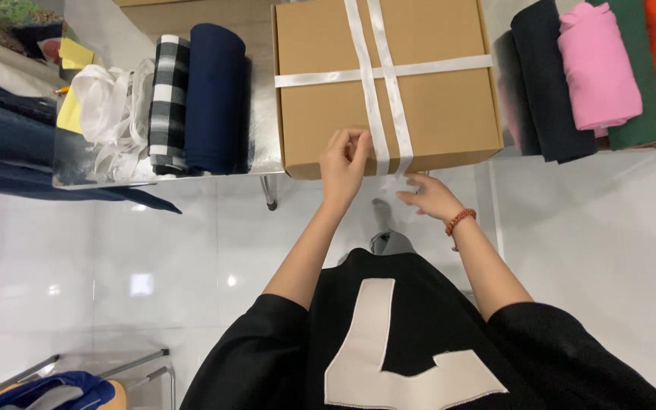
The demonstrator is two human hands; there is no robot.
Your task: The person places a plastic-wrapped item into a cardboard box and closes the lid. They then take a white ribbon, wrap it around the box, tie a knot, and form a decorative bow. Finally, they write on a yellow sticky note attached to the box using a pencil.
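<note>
At box [320,91] front edge, both hands pinch white ribbon [380,144]

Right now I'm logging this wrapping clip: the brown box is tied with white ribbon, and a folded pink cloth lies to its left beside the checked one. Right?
Not quite. The pink cloth lies to the right of the brown box, between dark and green folded cloths. The checked cloth is on the left, beside a navy one. The white ribbon is right. The head view shows this.

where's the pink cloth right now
In the head view, the pink cloth lies upper right, right of the cardboard box, between a black cloth and a green cloth.
</note>
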